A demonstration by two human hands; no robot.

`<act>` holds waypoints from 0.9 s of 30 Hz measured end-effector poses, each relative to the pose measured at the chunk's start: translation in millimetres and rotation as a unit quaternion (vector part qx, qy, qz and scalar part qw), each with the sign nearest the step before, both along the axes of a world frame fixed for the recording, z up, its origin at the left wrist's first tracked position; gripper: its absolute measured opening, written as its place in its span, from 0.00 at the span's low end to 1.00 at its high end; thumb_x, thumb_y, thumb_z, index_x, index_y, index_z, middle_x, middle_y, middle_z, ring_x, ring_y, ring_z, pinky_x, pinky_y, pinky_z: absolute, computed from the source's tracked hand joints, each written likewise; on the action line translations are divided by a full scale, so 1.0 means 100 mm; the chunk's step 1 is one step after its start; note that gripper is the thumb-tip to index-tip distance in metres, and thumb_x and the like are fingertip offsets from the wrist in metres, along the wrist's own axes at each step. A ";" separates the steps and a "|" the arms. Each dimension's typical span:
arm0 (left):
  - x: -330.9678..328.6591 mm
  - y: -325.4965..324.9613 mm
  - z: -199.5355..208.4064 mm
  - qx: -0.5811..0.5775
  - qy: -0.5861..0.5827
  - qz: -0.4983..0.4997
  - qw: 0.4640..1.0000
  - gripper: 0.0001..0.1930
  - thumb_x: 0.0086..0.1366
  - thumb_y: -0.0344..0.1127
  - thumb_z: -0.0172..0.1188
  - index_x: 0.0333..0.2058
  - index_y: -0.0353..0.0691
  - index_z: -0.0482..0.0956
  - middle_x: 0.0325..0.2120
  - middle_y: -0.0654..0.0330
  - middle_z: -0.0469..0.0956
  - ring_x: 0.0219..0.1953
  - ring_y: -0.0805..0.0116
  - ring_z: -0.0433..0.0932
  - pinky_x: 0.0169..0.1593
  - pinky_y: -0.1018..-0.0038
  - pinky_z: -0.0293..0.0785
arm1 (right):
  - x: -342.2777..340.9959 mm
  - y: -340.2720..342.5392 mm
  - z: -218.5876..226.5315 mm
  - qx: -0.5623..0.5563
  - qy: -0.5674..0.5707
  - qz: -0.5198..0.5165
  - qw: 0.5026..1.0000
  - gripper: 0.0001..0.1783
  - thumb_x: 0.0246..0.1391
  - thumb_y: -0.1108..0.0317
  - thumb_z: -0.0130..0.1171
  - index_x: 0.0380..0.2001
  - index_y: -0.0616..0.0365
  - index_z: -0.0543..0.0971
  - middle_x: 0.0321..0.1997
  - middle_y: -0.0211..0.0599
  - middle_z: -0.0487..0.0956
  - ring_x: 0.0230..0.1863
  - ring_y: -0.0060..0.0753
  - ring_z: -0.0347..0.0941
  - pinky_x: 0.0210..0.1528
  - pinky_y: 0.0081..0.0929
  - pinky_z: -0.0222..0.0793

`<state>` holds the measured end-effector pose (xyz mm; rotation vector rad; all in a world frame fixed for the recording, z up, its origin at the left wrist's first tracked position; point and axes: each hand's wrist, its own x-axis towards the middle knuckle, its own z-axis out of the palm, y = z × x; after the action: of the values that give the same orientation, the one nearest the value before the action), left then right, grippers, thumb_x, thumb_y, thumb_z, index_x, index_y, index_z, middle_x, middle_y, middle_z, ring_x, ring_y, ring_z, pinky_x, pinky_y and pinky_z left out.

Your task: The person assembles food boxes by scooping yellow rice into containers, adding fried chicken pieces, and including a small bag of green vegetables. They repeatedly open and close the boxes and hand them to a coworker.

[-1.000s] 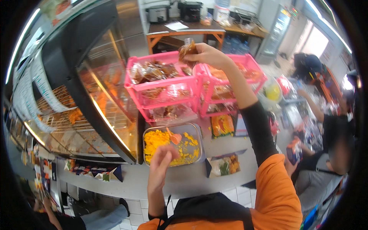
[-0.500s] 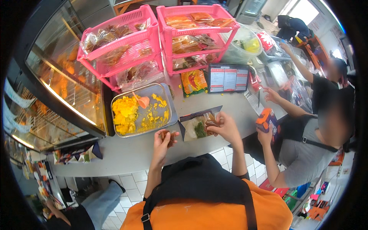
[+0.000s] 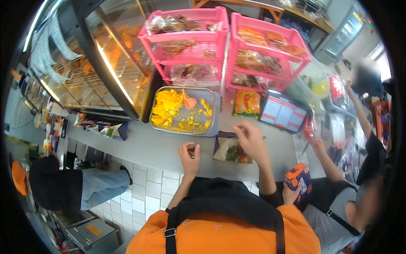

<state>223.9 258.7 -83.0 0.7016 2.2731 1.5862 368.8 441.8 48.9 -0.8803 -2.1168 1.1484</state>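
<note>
My left hand [image 3: 189, 160] is just beyond the counter's front edge, its fingers curled round a small clear packet of something brown [image 3: 191, 151], mostly covered by the fingers. My right hand [image 3: 251, 137] hovers above an open paper food box [image 3: 220, 153], fingers bent together at the tips; anything in them is hidden. Inside the box lie a green packet [image 3: 231, 153] and a brown packet [image 3: 242, 157], partly behind my right wrist. Beyond the box stands a metal tray [image 3: 179, 113] of yellow crumbly food [image 3: 166, 108], with a pink scoop [image 3: 189, 102] in it.
Two pink tiered racks [image 3: 186, 54] [image 3: 265, 53] hold bagged food. A yellow-orange packet [image 3: 247, 103] and a tablet [image 3: 284, 112] sit before them. At left is a lit glass food cabinet [image 3: 114, 55]. At right, a co-worker holds a purple-orange box [image 3: 298, 180]. Another person [image 3: 59, 182] is at lower left.
My right hand has lifted up from the box, and the brown packet it held now lies inside. My left hand still grips its packet. The view has swung left; the co-worker reaches to a red item.
</note>
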 end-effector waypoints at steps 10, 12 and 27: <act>-0.65 0.00 0.25 0.170 -0.268 0.080 0.945 0.09 0.70 0.40 0.52 0.40 0.41 0.71 0.33 0.65 0.72 0.35 0.79 0.69 0.39 0.81 0.66 | -2.94 0.68 -1.36 0.047 -0.173 0.000 0.984 0.11 0.47 0.62 0.62 0.24 0.61 0.81 0.25 0.49 0.80 0.30 0.49 0.78 0.33 0.40 0.71; -0.87 -0.12 0.21 0.165 -0.284 0.087 0.941 0.09 0.70 0.41 0.52 0.40 0.42 0.70 0.33 0.65 0.73 0.35 0.79 0.70 0.39 0.81 0.66 | -2.98 0.73 -1.55 0.067 -0.158 -0.022 0.985 0.12 0.45 0.63 0.62 0.21 0.62 0.81 0.23 0.49 0.80 0.29 0.49 0.79 0.33 0.40 0.72; -1.90 -0.27 0.26 0.144 -0.563 -0.019 0.813 0.41 0.68 0.63 0.41 0.68 0.42 0.42 0.67 0.40 0.45 0.68 0.43 0.47 0.67 0.51 0.49 | -2.59 -0.62 -1.11 -0.002 -0.144 -0.024 0.989 0.06 0.47 0.73 0.59 0.29 0.64 0.76 0.23 0.51 0.77 0.27 0.52 0.77 0.30 0.38 0.71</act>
<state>33.9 231.7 -57.0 -0.1828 1.1374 1.6550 109.7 379.6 -62.2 -1.1517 -2.3061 1.0524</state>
